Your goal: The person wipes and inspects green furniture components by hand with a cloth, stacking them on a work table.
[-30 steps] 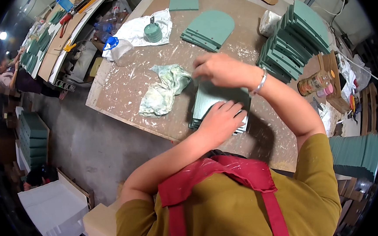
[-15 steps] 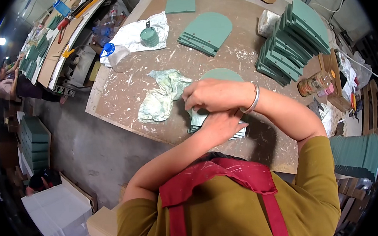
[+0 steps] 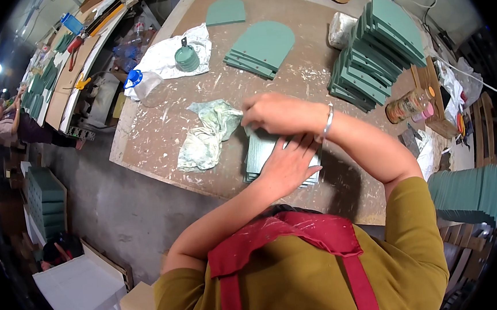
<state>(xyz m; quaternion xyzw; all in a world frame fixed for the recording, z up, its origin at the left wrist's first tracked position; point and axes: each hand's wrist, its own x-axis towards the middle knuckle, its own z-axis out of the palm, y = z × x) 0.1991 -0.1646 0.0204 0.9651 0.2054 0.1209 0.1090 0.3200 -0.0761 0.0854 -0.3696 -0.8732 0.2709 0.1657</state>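
Note:
A stack of pale grey-green panels (image 3: pixel 260 153) lies on the table close in front of me, partly covered by both hands. My left hand (image 3: pixel 289 165) rests flat on the stack with its fingers stretched out. Above it crosses my right hand (image 3: pixel 274 113), its wrist in a silver bangle. Its fingers are curled together near the stack's far left corner, and what they pinch is too hidden to name. A crumpled, green-stained cloth (image 3: pixel 208 136) lies just left of that hand.
Arch-topped green panels (image 3: pixel 264 45) lie farther back, beside a green-coated cup (image 3: pixel 186 57) on a white cloth (image 3: pixel 155 58). A clear jug (image 3: pixel 150 88) stands left. Tall leaning panel stacks (image 3: pixel 374 54) and an amber jar (image 3: pixel 409 106) occupy the right. Another person (image 3: pixel 27 121) works far left.
My left hand's fingers have spread over the stack. The right hand has shifted slightly, and the rounded green edge beyond it no longer shows. The whole view has shifted a little.

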